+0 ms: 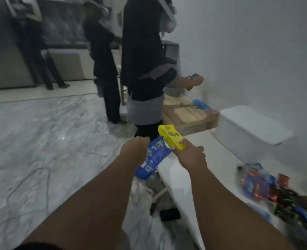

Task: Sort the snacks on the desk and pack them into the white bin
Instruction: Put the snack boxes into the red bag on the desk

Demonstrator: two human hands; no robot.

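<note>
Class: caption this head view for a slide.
Left hand holds a blue snack pack, right hand a yellow pack; white bin ahead.

A marbled floor (41,132) is crossed by a thin cable (32,177). A person in dark clothes (141,60) is seen standing at the left edge of a wooden table (183,114). A blurred blue item (200,103), possibly a packet, is laid at its right edge.

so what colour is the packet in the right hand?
Yellow packet, gripped by the right hand; head view.
</note>
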